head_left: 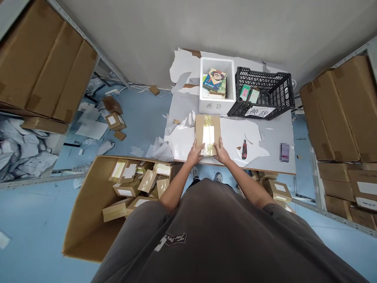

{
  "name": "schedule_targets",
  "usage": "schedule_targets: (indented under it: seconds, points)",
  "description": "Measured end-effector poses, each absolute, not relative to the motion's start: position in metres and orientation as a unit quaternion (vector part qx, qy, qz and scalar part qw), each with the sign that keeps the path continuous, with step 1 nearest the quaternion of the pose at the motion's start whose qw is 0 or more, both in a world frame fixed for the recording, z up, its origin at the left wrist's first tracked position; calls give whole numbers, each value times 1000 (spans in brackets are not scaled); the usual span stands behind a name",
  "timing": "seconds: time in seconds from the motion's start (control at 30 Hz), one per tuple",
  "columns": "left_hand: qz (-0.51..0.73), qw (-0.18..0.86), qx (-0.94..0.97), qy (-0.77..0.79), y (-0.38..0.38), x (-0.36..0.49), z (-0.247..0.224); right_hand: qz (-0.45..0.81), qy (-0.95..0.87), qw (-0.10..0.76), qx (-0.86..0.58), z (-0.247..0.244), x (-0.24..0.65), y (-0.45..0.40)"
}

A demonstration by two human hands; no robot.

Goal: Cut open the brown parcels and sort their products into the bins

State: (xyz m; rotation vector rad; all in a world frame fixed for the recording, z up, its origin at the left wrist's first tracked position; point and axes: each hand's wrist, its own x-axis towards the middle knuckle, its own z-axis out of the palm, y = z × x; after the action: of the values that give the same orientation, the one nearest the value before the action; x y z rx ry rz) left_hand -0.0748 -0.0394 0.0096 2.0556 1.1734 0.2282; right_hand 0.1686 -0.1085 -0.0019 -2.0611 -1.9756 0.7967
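Between my two hands is a taped cardboard box (208, 135) with a white label on its upper face. My left hand (194, 152) grips its near left corner, and my right hand (221, 152) grips the near right corner. Its far end comes close to a white foam box (216, 106) that contains several books (215, 79). A red and black utility knife (244, 149) lies on the table right of my right hand. Behind the knife stands a black plastic crate (266, 92) holding a few small boxes (249, 94).
Torn white paper (241, 131) covers parts of the table (277, 137). A large open carton (85, 208) full of small parcels stands at my left. More parcels (277, 190) sit below the table's right side. Shelves with big cartons (344, 110) flank both sides.
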Motion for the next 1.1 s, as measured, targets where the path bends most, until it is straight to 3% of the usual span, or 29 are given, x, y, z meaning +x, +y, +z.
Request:
schedule_targets:
  seconds: [0.4, 0.63, 0.9, 1.1]
  points:
    - [284, 419, 716, 481, -25, -33, 74, 267, -715, 186, -619, 96, 253, -92]
    - [329, 385, 699, 504, -9, 2, 88, 207, -595, 310, -712, 90, 247, -72]
    - [245, 277, 680, 633, -35, -3, 92, 179, -604, 260, -732, 78, 217, -98]
    - [224, 370, 759, 486, -18, -21, 87, 249, -648, 184, -696, 71, 230, -133]
